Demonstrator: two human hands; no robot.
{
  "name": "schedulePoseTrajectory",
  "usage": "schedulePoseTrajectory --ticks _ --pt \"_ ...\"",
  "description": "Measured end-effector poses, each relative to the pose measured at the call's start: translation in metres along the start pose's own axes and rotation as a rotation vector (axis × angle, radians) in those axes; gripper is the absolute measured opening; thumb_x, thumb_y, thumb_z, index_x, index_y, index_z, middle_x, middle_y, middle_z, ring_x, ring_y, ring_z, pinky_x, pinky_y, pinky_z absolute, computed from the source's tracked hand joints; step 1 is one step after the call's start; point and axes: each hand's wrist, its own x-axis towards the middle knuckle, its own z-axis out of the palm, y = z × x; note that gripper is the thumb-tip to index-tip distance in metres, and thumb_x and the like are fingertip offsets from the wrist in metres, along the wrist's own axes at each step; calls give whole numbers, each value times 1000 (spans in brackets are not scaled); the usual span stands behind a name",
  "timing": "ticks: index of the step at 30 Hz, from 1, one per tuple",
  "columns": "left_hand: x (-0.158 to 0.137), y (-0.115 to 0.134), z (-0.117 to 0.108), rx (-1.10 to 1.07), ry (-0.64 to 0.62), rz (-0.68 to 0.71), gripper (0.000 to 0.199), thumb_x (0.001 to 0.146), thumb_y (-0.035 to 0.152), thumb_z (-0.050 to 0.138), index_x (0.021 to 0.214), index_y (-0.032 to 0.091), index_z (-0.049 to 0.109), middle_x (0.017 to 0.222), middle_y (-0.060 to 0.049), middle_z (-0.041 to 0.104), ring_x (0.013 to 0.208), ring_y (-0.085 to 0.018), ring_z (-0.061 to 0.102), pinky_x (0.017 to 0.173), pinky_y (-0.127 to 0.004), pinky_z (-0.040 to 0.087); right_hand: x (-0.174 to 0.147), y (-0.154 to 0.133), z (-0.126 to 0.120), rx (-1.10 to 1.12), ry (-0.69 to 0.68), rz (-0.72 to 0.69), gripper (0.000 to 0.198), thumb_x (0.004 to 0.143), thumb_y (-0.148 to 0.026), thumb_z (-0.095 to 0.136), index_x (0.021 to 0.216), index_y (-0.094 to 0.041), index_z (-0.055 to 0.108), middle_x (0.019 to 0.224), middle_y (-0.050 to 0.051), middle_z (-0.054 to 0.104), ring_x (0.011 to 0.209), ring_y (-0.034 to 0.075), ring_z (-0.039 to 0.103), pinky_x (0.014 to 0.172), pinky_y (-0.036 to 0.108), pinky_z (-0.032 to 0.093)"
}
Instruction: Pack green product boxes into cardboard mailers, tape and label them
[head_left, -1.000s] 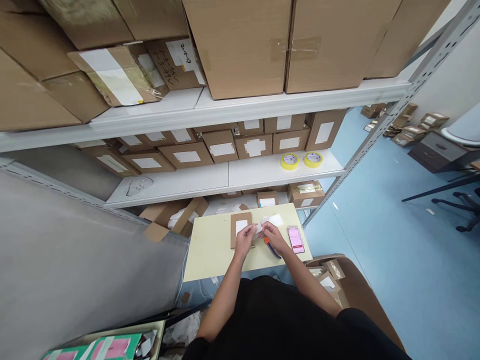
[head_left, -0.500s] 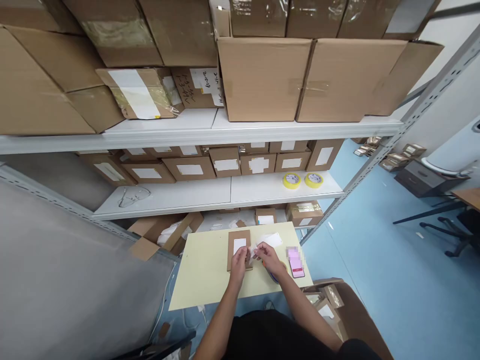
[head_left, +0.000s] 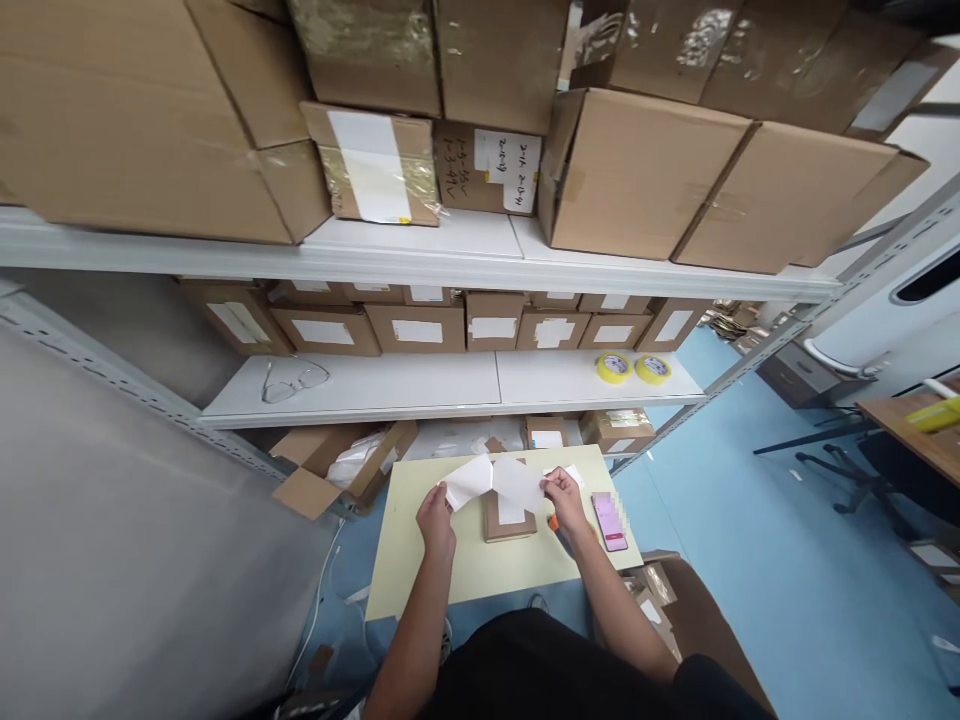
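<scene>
Over the yellow table (head_left: 450, 560), both hands' grips have pulled apart, left hand (head_left: 436, 520) and right hand (head_left: 564, 497) each pinching a white sheet (head_left: 495, 480).

Matt paper label (head_left: 516, 484); cardboard box (head_left: 508, 520)

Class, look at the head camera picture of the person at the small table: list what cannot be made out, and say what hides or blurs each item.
- Phone screen: blurred out in the head view.
- White sheets held between left hand and right hand: any print too small to read.
- Small box top: partly covered by the sheets.
- Orange tool: mostly hidden behind the right hand.
- Handwritten box label: too small to read.
</scene>
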Motion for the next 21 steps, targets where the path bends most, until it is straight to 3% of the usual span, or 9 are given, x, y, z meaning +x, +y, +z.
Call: schedulePoseTrajectory --ticks 2,5,9,13,17,19,21 --pt "18 12 -21 -32 105 12 45 66 51 86 87 15 71 79 -3 71 75 -19 68 69 -31 53 2 14 22 61 83 44 27 67 -33 77 81 -25 57 62 -8 55 59 13 50 63 25 44" --pt "34 33 -55 -50 163 107 47 73 58 78 91 16 68 84 -2 71 76 -17 66 68 -28 50 7 40 67 72 126 126 38 60 -33 81 93 -24 62 66 -7 63 60 13 55 62 24 45" --pt "40 66 -111 4 191 240 49 75 63 75 92 17 68 83 -2 70 73 -15 62 67 -25 47 20 78 147 -21 -64 232 32 58 -34 81 82 -21 65 74 -2 69 65 13 60 61 23 46" --pt "39 99 -166 42 264 353 49 77 65 73 84 17 68 74 0 65 70 -14 58 67 -26 45 41 108 254 -149 -246 338 28 58 -33 79 77 -21 61 66 -4 63 60 12 58 60 24 49" --pt "35 117 -208 67 309 388 49 81 65 70 85 17 70 76 -1 66 72 -15 59 68 -27 46 61 125 357 -255 -341 347 28 64 -32 79 82 -21 61 61 -5 59 56 13 55 57 25 48" --pt "33 121 -223 114 335 405 48 83 65 68 86 17 72 76 -1 67 71 -16 60 67 -27 47 67 130 390 -271 -365 336 31 67 -32 78 93 -21 64 66 -4 62 59 14 57 57 24 46" --pt "33 121 -234 182 363 423 48 85 64 66 89 17 74 76 -2 69 70 -17 61 66 -27 48 67 135 406 -302 -397 265 36 72 -35 77 104 -22 66 74 -1 68 64 16 61 59 25 47"
